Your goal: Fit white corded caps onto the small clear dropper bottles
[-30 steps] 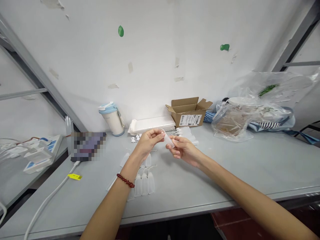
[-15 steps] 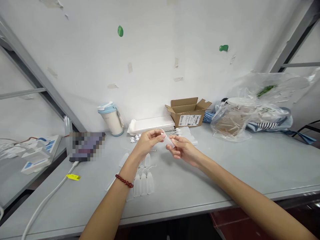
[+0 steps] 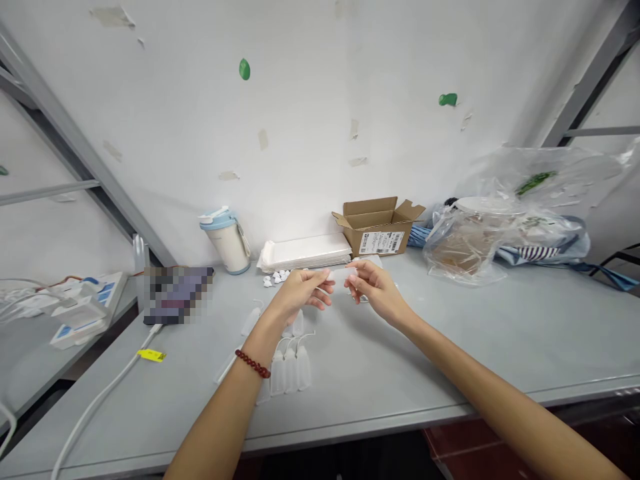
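Note:
A small translucent plastic bottle [image 3: 341,273] is held nearly level between both hands above the table. My left hand [image 3: 302,293] pinches its left end between thumb and forefinger, with the other fingers loosely spread. My right hand [image 3: 376,291] grips the right end with thumb and fingers. Below and left, several similar flat translucent bottles [image 3: 291,370] with thin curved white tubes lie in rows, partly hidden by my left forearm. Small white caps [image 3: 281,275] are heaped behind my left hand. More translucent pieces lie partly hidden behind my right hand.
Behind the hands are a stack of white flat packs [image 3: 306,252] and an open cardboard box [image 3: 379,230]. A blue-lidded cup [image 3: 227,243] and a pixelated phone [image 3: 177,297] with a white cable [image 3: 107,393] are left. A plastic-wrapped container [image 3: 463,243] stands right.
The bottle has turned from steeply slanted to nearly level. My hands have moved slightly apart, each keeping an end of it. The view has shifted a little.

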Demonstrator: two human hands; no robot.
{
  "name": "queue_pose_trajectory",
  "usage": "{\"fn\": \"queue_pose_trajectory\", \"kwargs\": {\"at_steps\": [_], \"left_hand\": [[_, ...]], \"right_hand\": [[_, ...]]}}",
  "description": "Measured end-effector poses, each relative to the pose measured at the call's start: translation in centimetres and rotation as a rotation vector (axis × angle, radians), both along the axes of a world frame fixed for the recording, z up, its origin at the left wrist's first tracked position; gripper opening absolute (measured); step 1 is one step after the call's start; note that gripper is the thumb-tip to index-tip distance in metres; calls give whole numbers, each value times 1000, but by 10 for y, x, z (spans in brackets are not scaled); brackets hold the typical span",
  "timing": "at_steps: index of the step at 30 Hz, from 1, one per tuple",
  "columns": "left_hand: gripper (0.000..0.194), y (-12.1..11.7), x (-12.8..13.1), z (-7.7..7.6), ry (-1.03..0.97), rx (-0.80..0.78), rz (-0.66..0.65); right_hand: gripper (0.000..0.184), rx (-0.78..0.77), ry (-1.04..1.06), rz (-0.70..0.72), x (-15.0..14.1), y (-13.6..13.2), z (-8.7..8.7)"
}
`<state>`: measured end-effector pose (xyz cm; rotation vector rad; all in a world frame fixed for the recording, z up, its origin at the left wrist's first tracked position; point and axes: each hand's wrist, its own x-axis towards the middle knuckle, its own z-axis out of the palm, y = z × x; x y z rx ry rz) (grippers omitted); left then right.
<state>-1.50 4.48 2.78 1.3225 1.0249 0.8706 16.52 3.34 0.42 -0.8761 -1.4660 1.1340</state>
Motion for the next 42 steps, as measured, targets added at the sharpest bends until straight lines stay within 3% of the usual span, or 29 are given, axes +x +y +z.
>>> {"fn": "queue_pose_trajectory", "kwargs": {"at_steps": [6, 12, 15, 23, 30, 36, 42], "left_hand": [[45, -1, 3, 0, 37, 54, -29], [28, -8, 9, 4, 75, 256, -9], [30, -8, 8, 5, 81, 249, 13], [47, -5, 4, 2, 107, 134, -97], [32, -9, 11, 5, 115, 307, -38], [20, -9, 12, -1, 162, 349, -3], [18, -1, 5, -3, 377, 454, 6]], "right_hand": [[31, 49, -60, -91, 1, -1, 2], [30, 20, -89, -169, 1, 1, -1], [32, 15, -62, -165, 1, 1, -1], [29, 38, -58, -136, -1, -4, 4], [33, 51, -94, -138, 3, -3, 1], [35, 48, -79, -134, 3, -2, 0], [33, -18, -52, -182, 4, 3, -1]]}}
